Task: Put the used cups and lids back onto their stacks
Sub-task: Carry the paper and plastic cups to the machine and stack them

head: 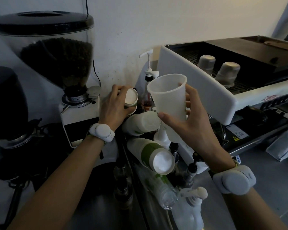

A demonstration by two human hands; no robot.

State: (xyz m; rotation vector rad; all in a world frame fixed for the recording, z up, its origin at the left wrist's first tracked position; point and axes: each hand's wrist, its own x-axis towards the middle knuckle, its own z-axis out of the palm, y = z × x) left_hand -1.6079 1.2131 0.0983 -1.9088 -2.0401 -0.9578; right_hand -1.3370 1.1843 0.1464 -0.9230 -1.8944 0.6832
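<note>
My right hand [186,120] grips a tall frosted plastic cup [169,100], tilted with its open mouth up and to the left. My left hand [113,105] is closed around a white paper cup [131,97] at the top of a stack by the wall. Below it a second stack of white paper cups [142,122] lies tilted. A stack with a green band [154,155] points its white base toward me. A clear plastic cup stack [163,188] leans lower down.
A coffee grinder [56,60] full of beans stands at the left. An espresso machine [223,83] fills the right, two metal cups [228,73] on top. Syrup pump bottles [148,90] crowd between the stacks. A white pump dispenser [192,196] sits near the bottom.
</note>
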